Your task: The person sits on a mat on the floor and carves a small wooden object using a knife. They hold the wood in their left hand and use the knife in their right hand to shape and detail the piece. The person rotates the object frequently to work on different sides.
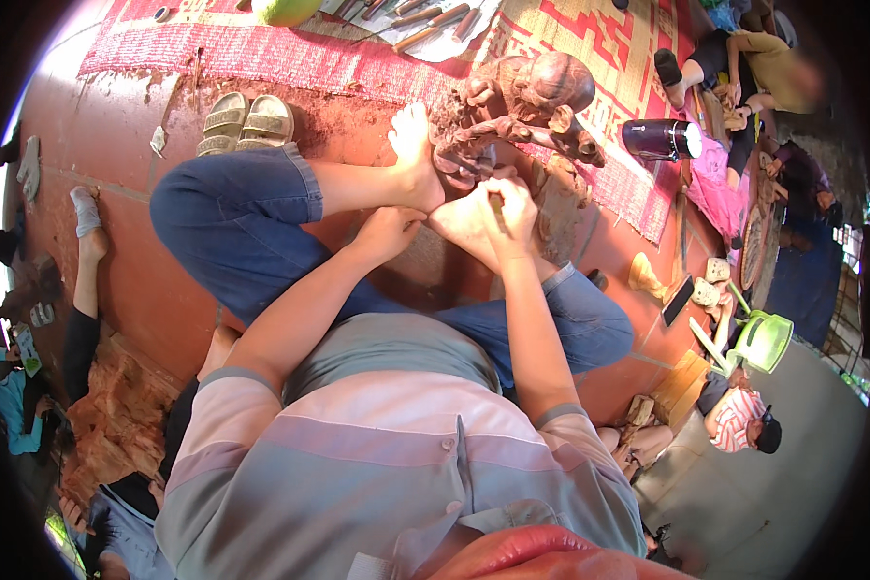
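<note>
Wood, reddish-brown and knotted into curling roots and rounded figures, makes up the carving (517, 111) that stands on the red floor (116, 145), partly on the edge of a woven mat (590, 39). Everything else sits around it. The person sits cross-legged just below it, a bare foot (416, 159) pressed against its left side, which seems to brace the piece so it cannot slide.

The right hand (503, 217) is closed around a slim chisel (497, 208), its tip aimed up into the lower folds of the carving; the grip is low on the tool, probably for fine control. The left hand (387, 232) lies just left of the right one, below the foot, fingers curled; whether it grips anything I cannot tell.

Above the carving, more chisels (435, 24) lie on a pale cloth, near enough to reach. Left of it a pair of sandals (246, 121) rests on the floor. Right of it lies a dark flask (659, 139), and farther right other people sit at work beside a green plastic jug (764, 340).
</note>
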Motion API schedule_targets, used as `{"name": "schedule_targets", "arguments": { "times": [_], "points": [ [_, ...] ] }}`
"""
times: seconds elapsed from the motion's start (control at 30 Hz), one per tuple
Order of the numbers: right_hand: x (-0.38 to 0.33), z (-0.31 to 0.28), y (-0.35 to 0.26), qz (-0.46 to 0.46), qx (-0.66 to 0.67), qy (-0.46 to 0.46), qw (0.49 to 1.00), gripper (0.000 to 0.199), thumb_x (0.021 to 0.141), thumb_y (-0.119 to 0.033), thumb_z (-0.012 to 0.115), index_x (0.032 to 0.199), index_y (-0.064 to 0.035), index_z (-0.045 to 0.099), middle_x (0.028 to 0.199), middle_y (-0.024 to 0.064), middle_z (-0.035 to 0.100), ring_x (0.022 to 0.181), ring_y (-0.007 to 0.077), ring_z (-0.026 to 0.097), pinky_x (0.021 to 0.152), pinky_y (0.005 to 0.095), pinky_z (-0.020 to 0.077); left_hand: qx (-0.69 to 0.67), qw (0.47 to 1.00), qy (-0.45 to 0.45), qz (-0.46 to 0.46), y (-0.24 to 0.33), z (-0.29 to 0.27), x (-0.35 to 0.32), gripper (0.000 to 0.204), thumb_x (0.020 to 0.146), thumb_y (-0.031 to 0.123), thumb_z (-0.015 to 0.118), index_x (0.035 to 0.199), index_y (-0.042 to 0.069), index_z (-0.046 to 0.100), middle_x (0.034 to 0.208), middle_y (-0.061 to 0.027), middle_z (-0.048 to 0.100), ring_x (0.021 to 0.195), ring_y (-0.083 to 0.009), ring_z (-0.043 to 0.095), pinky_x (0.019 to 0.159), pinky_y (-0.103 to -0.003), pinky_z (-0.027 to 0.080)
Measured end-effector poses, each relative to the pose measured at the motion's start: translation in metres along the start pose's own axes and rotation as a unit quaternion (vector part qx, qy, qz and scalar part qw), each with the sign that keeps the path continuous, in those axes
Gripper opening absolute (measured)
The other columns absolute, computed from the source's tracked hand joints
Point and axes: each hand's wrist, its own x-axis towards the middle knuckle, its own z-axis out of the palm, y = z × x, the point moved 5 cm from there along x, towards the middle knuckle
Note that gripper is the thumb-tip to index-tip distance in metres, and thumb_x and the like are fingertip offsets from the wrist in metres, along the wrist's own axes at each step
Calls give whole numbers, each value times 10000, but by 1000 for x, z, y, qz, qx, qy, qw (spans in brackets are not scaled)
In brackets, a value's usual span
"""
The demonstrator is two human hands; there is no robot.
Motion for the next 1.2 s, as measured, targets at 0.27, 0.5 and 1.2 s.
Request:
{"name": "schedule_targets", "arguments": {
  "times": [0.27, 0.5, 1.2],
  "points": [
    [-10, -4, -16, 9, 1, 8, 1000, 76, 722, -36, 684, 732, -22, 610, 732, 104, 608, 641, 236, 604, 609, 303, 494, -30, 999, 11, 44, -1, 10, 6, 193, 810, 105, 595, 972, 46, 680, 934, -162, 668, 870, -291, 646, 778, -357, 507],
    [-28, 4, -8, -3, 36, -16, 999, 112, 703, -36, 694, 763, -42, 599, 736, 99, 603, 701, 256, 618, 631, 315, 498, -16, 999, -16, 36, 13, 11, 3, 186, 804, 129, 590, 952, 62, 680, 928, -179, 647, 842, -352, 622, 767, -423, 496],
    [-31, 6, -20, -7, 32, 61, 998, 102, 707, -27, 695, 747, -41, 602, 762, 106, 602, 690, 248, 623, 624, 321, 515, -22, 999, -21, 35, 8, 18, 6, 184, 805, 125, 592, 954, 66, 682, 923, -177, 645, 845, -338, 623, 776, -395, 495]
  ]
}}
